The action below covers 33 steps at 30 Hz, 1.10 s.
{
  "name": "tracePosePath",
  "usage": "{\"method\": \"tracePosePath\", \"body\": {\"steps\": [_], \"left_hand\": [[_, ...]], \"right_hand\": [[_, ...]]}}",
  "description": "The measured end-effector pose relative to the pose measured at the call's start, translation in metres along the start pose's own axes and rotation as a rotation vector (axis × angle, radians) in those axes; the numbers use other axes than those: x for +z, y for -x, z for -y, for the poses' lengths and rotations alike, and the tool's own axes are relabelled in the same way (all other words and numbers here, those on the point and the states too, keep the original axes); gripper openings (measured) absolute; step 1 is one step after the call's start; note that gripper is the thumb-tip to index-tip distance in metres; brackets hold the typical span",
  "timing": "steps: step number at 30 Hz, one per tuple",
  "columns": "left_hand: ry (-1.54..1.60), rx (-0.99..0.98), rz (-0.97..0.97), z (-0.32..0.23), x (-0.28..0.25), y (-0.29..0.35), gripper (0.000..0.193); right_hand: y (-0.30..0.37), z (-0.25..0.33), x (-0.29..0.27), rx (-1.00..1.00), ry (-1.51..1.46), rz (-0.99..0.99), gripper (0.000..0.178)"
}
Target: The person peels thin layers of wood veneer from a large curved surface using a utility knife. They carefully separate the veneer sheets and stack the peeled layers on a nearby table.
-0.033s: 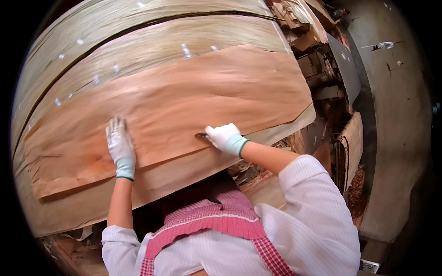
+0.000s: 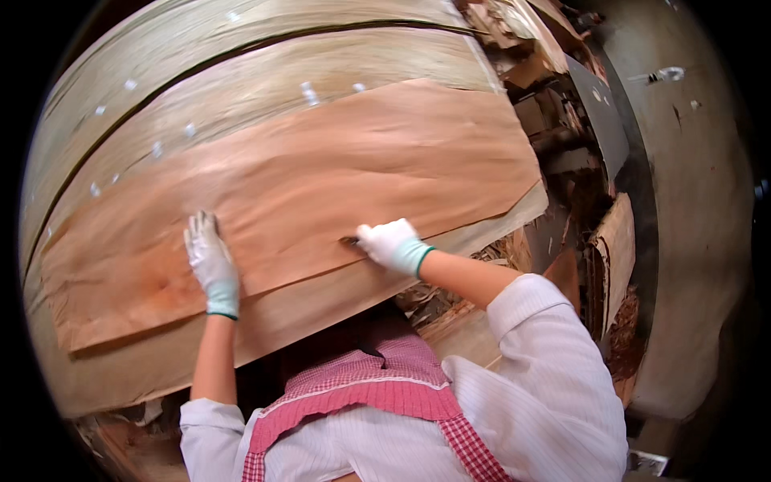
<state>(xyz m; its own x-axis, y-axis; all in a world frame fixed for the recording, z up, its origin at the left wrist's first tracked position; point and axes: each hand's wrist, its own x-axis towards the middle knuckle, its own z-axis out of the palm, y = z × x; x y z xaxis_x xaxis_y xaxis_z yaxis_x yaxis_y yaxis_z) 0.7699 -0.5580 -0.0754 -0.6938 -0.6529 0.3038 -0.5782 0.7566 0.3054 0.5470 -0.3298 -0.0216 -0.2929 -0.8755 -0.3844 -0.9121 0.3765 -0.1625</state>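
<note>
A long reddish-brown veneer sheet lies across a paler wood sheet, which shows along the near edge. My left hand, in a white glove with a pale green cuff, rests flat on the left part of the veneer, fingers stretched away from me. To the right, my right hand, gloved the same way, is closed round a small dark tool. The tool's end touches or hovers just over the veneer near its front edge; its exact kind is hidden by the fingers.
Beyond the veneer, pale wood sheets carry several small white patches and a long dark gap. Broken veneer scraps are heaped on the right, beside a grey panel and upright sheets. Concrete floor lies farther right.
The view has shifted slightly. My left hand sits a touch nearer to me; my right hand still grips the dark tool in almost the same place.
</note>
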Motion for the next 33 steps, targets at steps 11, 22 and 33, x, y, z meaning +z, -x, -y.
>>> {"method": "tracePosePath", "body": {"steps": [11, 22, 33], "left_hand": [[0.169, 0.102, 0.076, -0.326, 0.109, -0.025, 0.037], [-0.010, 0.085, 0.103, -0.343, 0.140, -0.028, 0.039], [0.145, -0.003, 0.196, -0.337, 0.115, -0.036, 0.045]], "right_hand": [[0.057, -0.199, 0.003, -0.187, -0.026, 0.050, 0.011], [0.205, -0.708, -0.069, 0.275, 0.448, 0.306, 0.015], [0.060, -0.321, -0.066, -0.374, -0.214, -0.210, 0.034]]}}
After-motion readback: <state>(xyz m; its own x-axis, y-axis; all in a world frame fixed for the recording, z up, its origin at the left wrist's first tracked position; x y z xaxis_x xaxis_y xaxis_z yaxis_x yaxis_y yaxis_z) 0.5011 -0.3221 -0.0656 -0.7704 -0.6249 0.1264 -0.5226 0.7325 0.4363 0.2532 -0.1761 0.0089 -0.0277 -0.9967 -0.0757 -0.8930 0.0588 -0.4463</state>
